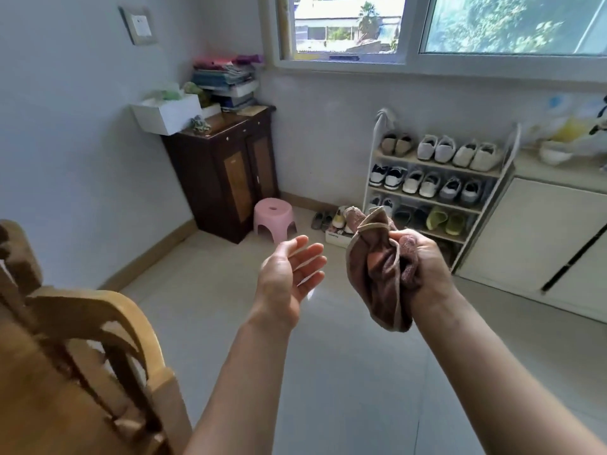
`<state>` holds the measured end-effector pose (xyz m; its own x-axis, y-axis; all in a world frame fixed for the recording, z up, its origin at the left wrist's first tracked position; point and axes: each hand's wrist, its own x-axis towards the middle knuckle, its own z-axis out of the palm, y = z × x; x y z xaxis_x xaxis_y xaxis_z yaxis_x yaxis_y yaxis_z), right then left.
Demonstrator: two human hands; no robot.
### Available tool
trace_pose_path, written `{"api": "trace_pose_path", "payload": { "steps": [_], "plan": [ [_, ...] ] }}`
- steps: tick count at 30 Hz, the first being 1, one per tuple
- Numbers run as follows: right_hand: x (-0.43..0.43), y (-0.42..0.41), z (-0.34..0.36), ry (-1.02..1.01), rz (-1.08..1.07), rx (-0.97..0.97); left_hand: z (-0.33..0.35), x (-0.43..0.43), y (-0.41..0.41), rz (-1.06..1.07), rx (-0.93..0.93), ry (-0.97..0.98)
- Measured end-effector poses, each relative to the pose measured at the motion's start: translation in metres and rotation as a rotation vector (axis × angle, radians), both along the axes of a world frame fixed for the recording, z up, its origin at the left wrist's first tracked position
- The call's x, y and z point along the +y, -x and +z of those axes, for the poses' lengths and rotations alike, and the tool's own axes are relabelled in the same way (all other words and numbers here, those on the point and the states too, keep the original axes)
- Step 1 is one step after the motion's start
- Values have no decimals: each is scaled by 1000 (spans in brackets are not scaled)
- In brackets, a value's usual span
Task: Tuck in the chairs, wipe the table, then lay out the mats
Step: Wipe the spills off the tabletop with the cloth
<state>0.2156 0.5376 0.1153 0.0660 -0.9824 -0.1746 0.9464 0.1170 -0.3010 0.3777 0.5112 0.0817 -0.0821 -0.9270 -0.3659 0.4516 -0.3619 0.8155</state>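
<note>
Right hand (423,264) is clenching a bunched brown terry cloth with beige trim (377,277), mid-air right of centre; left hand (289,274) is hanging released beside it. Cloth looks soft, light, floppy; best held bunched in the fist.

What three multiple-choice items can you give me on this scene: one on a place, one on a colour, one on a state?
1. Where does the pink stool stand? A) on the floor beside the dark wooden cabinet; B) on top of that cabinet; C) on a bed.
2. What colour is the cloth in the right hand? A) blue; B) white; C) brown.
3. How is the left hand? A) gripping the cloth; B) open, holding nothing; C) a tight fist.
Answers: 1 A, its feet are on the floor next to the cabinet; 2 C, the crumpled cloth is brown with a pale edge; 3 B, its fingers are straight and its palm is bare.
</note>
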Motion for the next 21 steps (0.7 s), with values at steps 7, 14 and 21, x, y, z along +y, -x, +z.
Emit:
{"api": "trace_pose_path", "payload": {
  "steps": [7,14,21],
  "plan": [
    [-155,13,10,-28,103,38,-10,-135,-4,170,-31,-19],
    [-321,20,15,-145,364,-20,0,-279,-1,348,66,-32],
    [-476,-36,20,-116,444,122,12,-394,-37,547,95,-26]
  ]
}}
